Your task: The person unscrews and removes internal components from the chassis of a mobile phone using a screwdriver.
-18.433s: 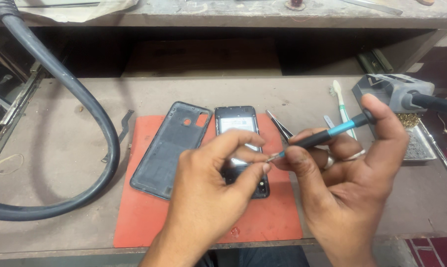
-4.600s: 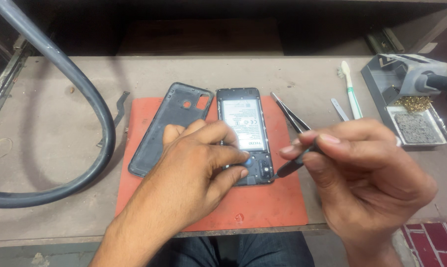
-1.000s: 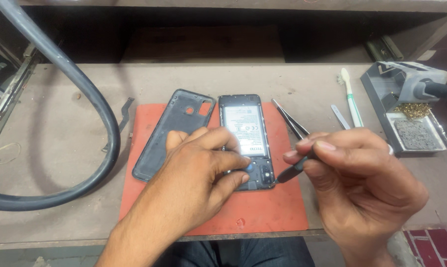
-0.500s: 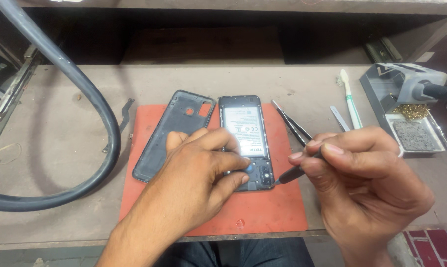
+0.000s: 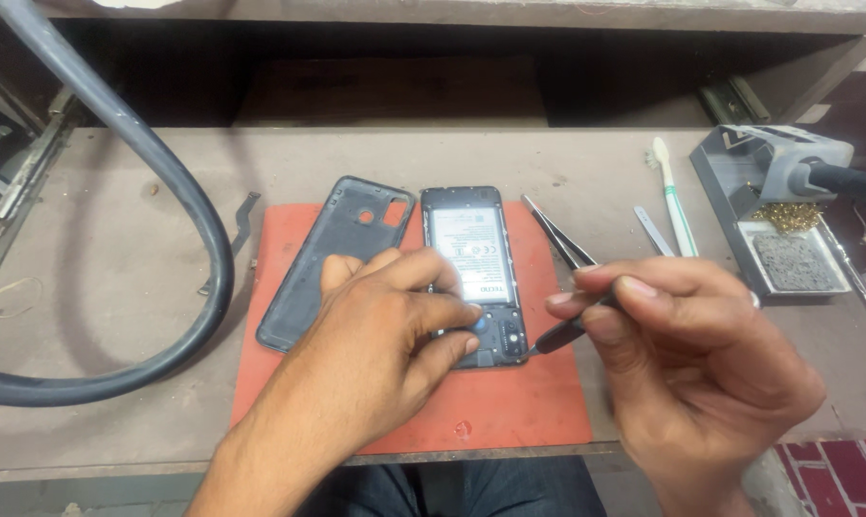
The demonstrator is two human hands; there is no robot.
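Thick grey hose looped across bench at left. Detached back cover laid on red mat, just beside opened phone. Phone pinned at lower end by left hand, fingers pressed down. Dark tool pinched in right hand, tip at phone's lower right corner. Tweezers, white brush, soldering stand noted at right.

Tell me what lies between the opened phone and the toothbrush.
In the head view, tweezers and a small metal tool lie between the phone and the toothbrush.
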